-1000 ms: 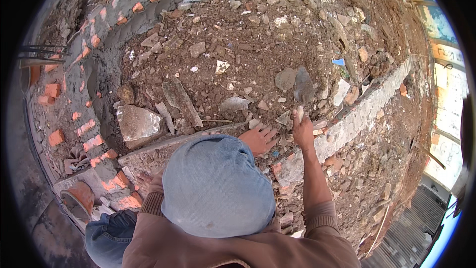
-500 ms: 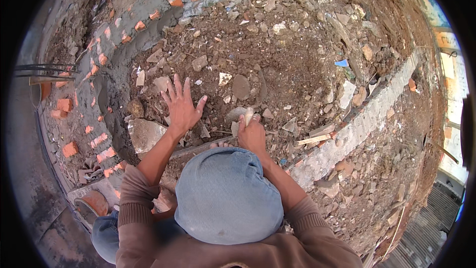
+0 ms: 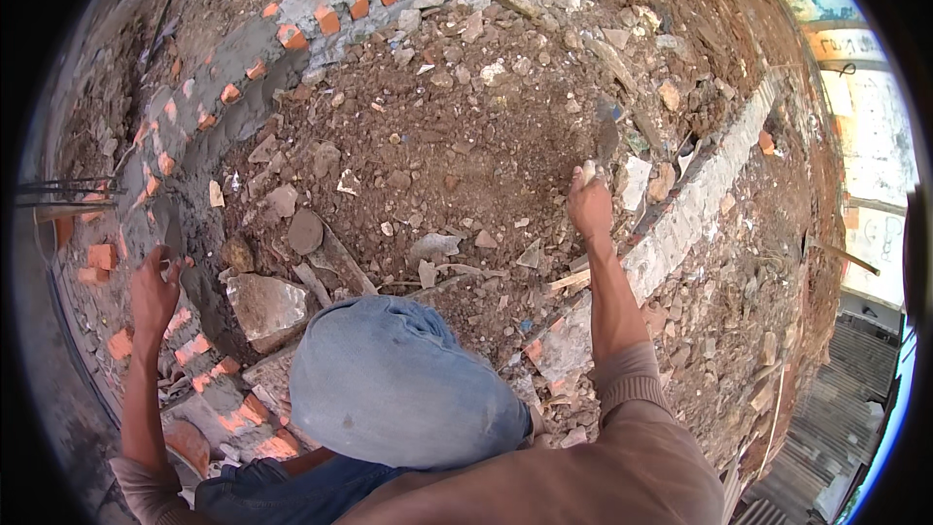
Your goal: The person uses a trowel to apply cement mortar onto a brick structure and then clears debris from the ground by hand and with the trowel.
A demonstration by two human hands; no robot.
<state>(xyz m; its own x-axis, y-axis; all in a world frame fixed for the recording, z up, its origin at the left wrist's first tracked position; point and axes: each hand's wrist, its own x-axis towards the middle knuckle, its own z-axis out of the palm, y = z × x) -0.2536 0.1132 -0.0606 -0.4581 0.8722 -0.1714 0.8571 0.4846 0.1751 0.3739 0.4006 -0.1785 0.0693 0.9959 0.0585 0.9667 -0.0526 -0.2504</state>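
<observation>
My right hand (image 3: pixel 590 209) grips the pale handle of a trowel (image 3: pixel 607 139) over the loose soil at the right. The grey blade points away from me, beside a small blue fragment. At the far left, my left hand (image 3: pixel 155 292) rests against a curved low wall (image 3: pixel 199 287) of orange bricks and wet grey mortar. Its fingers are bent and the thumb stands apart, with nothing visible in them. Between the hands lies brown rubble soil (image 3: pixel 457 151). A round flat grey piece (image 3: pixel 305 231) sits beside a narrow slab (image 3: pixel 345 258).
A large broken stone slab (image 3: pixel 267 311) lies by my bent knee (image 3: pixel 389 379). A straight concrete strip (image 3: pixel 680 204) crosses the right side. Thin metal bars (image 3: pixel 63 192) jut in at the left. Near the wall lie loose orange bricks (image 3: pixel 101 258) and a clay-coloured container (image 3: pixel 187 445).
My left hand has gone from the soil to the wall at the left. The right hand has reached forward and right with the trowel. The round flat piece now lies further left.
</observation>
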